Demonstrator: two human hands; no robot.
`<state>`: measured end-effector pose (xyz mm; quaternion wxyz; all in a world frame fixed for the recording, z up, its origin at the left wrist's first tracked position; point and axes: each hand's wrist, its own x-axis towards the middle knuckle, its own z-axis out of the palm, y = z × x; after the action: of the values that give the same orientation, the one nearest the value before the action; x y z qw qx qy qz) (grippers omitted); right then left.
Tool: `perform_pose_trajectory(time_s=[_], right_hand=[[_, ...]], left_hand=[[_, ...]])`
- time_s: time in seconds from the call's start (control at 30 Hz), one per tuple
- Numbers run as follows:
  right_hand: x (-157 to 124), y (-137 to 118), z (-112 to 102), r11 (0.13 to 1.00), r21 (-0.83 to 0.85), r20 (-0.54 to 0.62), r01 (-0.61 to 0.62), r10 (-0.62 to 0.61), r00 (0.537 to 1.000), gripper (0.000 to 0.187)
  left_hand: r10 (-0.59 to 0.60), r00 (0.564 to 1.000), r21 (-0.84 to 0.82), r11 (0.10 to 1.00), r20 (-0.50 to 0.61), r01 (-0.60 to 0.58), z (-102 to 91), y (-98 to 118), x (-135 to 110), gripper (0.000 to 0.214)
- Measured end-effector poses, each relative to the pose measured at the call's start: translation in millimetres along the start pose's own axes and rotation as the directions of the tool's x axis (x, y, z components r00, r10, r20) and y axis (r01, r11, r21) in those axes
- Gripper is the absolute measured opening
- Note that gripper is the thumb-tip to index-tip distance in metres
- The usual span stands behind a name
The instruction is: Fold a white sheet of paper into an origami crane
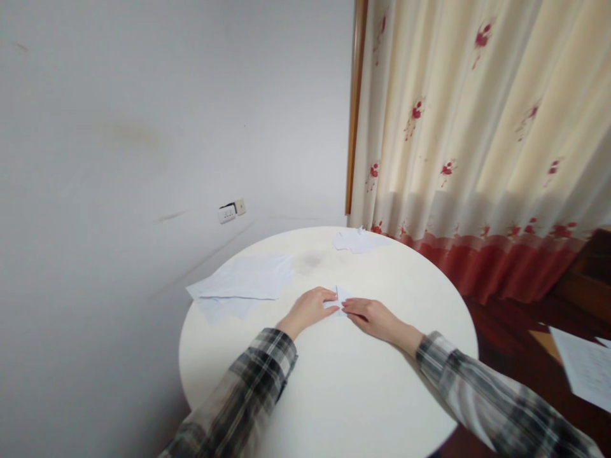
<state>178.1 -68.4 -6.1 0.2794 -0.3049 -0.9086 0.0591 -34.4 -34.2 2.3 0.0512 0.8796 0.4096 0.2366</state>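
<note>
A small folded piece of white paper [338, 294] lies on the round white table [344, 388], between my two hands. My left hand [312, 306] is on its left side, with the thumb and fingers closed on the paper's edge. From the right, my right hand [371, 316] presses on the paper with its fingers held together. A crease or seam runs down the middle of the paper between my fingertips. My fingers cover its left and right parts.
A stack of white paper sheets [243, 277] lies at the table's left edge. Smaller paper pieces [358, 241] lie at the far edge. A wall with a socket [227, 214] stands at the left, a flowered curtain [443, 127] behind. More papers [585, 366] are at the right.
</note>
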Motion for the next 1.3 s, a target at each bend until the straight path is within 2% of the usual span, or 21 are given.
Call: perform_pose_trajectory(time_s=[0.23,0.47,0.67,0.97,1.2,1.3], right_hand=[[-1.3,2.0,-1.1,0.998,-0.04,0.003,0.04,-0.04,0.999,0.031],[-0.9,2.6,-3.8,0.996,-0.052,0.028,0.071,-0.07,0.997,0.032],[-0.1,0.9,-8.3,0.997,-0.027,0.053,0.075,-0.073,0.996,0.035],[0.0,0.4,-11.2,0.997,-0.019,0.056,0.075,-0.074,0.996,0.04],[4.8,-3.1,-6.7,0.996,-0.042,0.017,0.072,-0.072,0.997,0.044],[7.8,-5.3,-3.9,0.996,-0.062,0.007,0.069,-0.068,0.998,0.045]], left_hand=[[0.026,0.998,-0.179,0.984,0.059,-0.015,1.3,-6.0,-0.4,0.037],[0.04,0.998,-0.225,0.974,0.053,-0.027,3.0,-10.9,0.2,0.04],[0.021,0.997,-0.198,0.98,0.073,-0.006,3.2,-11.5,0.8,0.045],[-0.008,0.988,-0.037,0.999,0.154,0.014,-3.5,-6.0,-0.6,0.05],[-0.09,0.992,0.206,0.976,0.089,0.07,-6.6,12.5,3.3,0.042],[-0.087,0.994,0.299,0.952,0.069,0.063,-6.3,18.8,5.8,0.035]])
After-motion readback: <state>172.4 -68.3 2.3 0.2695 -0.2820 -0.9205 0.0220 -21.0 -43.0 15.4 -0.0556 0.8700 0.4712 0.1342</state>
